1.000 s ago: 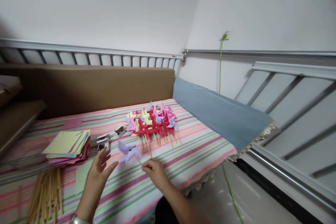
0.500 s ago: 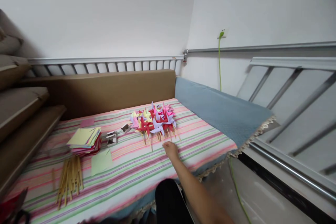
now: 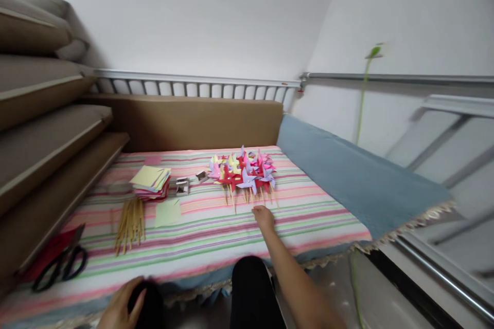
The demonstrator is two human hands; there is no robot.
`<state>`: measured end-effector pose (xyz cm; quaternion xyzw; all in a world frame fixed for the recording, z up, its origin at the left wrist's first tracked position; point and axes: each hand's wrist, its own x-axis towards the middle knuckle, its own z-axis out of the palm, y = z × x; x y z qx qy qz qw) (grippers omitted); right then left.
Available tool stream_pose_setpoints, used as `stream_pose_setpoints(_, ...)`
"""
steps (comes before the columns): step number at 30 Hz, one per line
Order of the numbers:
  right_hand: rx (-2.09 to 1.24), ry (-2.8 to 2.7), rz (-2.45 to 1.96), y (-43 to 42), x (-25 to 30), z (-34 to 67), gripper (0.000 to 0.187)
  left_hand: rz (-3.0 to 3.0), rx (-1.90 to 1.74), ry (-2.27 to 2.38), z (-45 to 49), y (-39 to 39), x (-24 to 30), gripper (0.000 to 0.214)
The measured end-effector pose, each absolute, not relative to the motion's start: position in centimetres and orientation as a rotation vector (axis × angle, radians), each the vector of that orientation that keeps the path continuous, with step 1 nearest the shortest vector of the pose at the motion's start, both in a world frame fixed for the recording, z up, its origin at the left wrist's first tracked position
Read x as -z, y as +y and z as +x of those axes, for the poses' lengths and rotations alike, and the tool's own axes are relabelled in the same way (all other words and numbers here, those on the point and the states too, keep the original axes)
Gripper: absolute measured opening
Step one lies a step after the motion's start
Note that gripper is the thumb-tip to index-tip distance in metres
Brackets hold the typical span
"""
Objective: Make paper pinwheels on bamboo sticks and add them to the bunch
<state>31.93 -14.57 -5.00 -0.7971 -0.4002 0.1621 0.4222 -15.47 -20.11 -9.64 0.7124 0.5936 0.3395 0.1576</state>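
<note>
At the near edge of a heap of paper pinwheels point(image 3: 231, 181), my right hand point(image 3: 264, 218) is closed in a pinch on the lower end of a wooden stick. That stick appears to belong to the lavender pinwheel point(image 3: 248, 181) at the front of the heap. The pinwheels are red, pink, yellow and lavender, and their sticks point towards me. My left hand point(image 3: 122, 304) rests by my left knee at the bottom edge, thumb and fingers apart, with nothing in it.
Left on the striped cloth point(image 3: 216, 247) lie a stack of coloured paper squares point(image 3: 150, 182), a pale green sheet point(image 3: 168, 213), wooden sticks point(image 3: 130, 223), small boxes point(image 3: 182, 186) and black-handled scissors point(image 3: 62, 264). Cushions point(image 3: 50, 139) pile up at far left. A blue-covered side point(image 3: 358, 164) bounds the right.
The view has swung left and down, so more of the cushions and the scissors show. My left hand has come into view. My right hand stays at the pinwheel sticks.
</note>
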Motion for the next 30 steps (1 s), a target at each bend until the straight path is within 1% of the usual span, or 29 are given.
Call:
stream_pose_setpoints(2, -0.348, -1.031, -1.973, -15.4, 5.4, 31.6, 0.026, 2.064, -0.971, 1.714, -15.1, -20.7, 9.4, 0.034)
stream_pose_setpoints(4, -0.277, -1.076, -1.932, -16.4, 5.8, 30.7, 0.023, 2.083, -0.963, 1.724, -14.6, -21.1, 9.0, 0.032)
stream_pose_setpoints(6, -0.226, -1.178, -1.850, -17.5, 6.3, 28.9, 0.026, 2.100, -0.965, 1.725, -14.2, -21.3, 8.6, 0.029)
stream_pose_setpoints(10, -0.255, -1.500, -1.682, -18.6, 6.7, 23.6, 0.028, 2.113, -0.915, 1.747, -13.2, -21.5, 7.8, 0.023)
stream_pose_setpoints(13, -0.292, -1.722, -1.617, -17.1, 6.1, 19.3, 0.027, 2.114, -0.859, 1.752, -12.8, -21.7, 7.4, 0.022)
stream_pose_setpoints(17, -0.311, -2.008, -1.567, -12.8, 4.8, 14.0, 0.023, 2.095, -0.850, 1.736, -12.7, -21.7, 7.2, 0.023)
stream_pose_setpoints(18, -0.304, -2.065, -1.568, -11.7, 4.6, 12.8, 0.025, 2.085, -0.852, 1.732, -12.7, -21.7, 7.1, 0.023)
stream_pose_setpoints(22, -0.242, -2.218, -1.615, -8.5, 4.7, 8.5, 0.048, 2.045, -0.855, 1.700, -12.9, -21.8, 6.8, 0.022)
stream_pose_setpoints(24, -0.213, -2.275, -1.630, -7.6, 5.0, 6.7, 0.053, 2.024, -0.857, 1.682, -13.0, -21.7, 6.6, 0.022)
stream_pose_setpoints(26, -0.197, -2.317, -1.644, -7.0, 5.3, 5.4, 0.050, 1.999, -0.865, 1.676, -13.1, -21.7, 6.4, 0.022)
stream_pose_setpoints(30, -0.183, -2.322, -1.700, -5.7, 5.6, 4.0, 0.037, 1.953, -0.895, 1.666, -13.1, -21.8, 6.1, 0.020)
